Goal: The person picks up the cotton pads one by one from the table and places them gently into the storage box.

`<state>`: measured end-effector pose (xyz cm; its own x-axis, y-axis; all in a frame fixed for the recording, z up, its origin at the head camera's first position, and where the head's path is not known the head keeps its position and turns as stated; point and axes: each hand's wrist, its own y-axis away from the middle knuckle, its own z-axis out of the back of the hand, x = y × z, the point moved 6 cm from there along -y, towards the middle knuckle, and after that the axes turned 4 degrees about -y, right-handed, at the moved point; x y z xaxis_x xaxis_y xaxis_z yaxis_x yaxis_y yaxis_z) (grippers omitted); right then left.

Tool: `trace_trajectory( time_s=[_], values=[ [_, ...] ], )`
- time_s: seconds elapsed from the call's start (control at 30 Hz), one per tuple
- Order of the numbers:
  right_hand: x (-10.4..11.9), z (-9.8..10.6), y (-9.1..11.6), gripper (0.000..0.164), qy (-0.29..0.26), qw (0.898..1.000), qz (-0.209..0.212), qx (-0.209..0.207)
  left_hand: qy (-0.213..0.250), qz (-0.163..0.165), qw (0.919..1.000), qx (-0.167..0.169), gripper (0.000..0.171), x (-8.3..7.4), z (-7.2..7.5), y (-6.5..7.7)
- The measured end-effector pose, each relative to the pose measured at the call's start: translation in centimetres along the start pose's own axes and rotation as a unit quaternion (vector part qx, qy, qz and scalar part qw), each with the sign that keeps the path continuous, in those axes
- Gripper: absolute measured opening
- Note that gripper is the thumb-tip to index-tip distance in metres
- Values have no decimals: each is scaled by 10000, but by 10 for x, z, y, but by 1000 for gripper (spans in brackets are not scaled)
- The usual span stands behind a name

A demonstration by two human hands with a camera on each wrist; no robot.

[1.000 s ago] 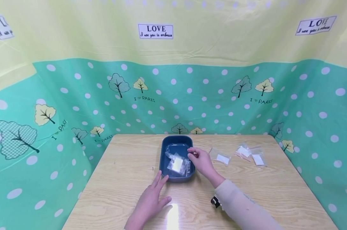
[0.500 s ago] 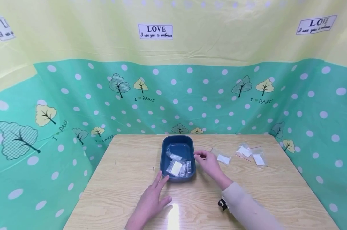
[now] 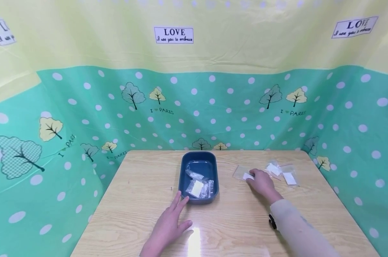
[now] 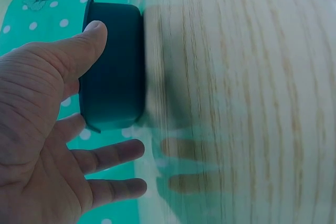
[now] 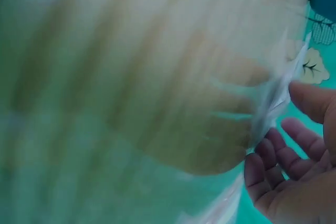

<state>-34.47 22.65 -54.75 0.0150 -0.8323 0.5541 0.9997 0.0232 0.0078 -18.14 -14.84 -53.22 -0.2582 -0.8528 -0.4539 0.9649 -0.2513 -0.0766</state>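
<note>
A dark blue rectangular bin (image 3: 198, 200) stands on the table with several clear plastic bags (image 3: 197, 188) inside, one showing a white insert. My left hand (image 3: 169, 225) has its fingers spread, fingertips at the bin's near left corner; in the left wrist view its thumb overlaps the bin (image 4: 116, 72). On the table to the right, my right hand (image 3: 261, 184) reaches over a small clear zip bag (image 3: 241, 172) with a white insert. In the right wrist view its thumb and bent fingers are at the edge of that bag (image 5: 278, 95); I cannot tell whether they pinch it.
Two more clear bags with white inserts lie farther right, one bag (image 3: 273, 168) slightly behind the other bag (image 3: 289, 177). The wooden table (image 3: 142, 185) meets a green and yellow printed curtain (image 3: 213, 107) at the back and sides.
My right hand has moved right from beside the bin to the nearest loose bag. The bags in the bin have settled slightly. My left hand has stayed at the bin's corner.
</note>
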Motion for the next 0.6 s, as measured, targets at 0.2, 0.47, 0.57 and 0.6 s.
trace_trajectory(
  time_s=[0.2,0.47,0.57,0.6],
  values=[
    [-4,0,-1,48,74,9996,257,56,-12,-6,10000,-21,86,0,-1,0],
    [-1,0,0,63,279,9990,173,311,-60,22,10000,22,86,1,-2,0],
    [1,-1,1,60,259,9985,144,449,-56,26,10000,42,86,0,-2,0],
    [1,-2,1,57,248,9984,129,482,-53,25,10000,50,86,0,-2,0]
  ],
)
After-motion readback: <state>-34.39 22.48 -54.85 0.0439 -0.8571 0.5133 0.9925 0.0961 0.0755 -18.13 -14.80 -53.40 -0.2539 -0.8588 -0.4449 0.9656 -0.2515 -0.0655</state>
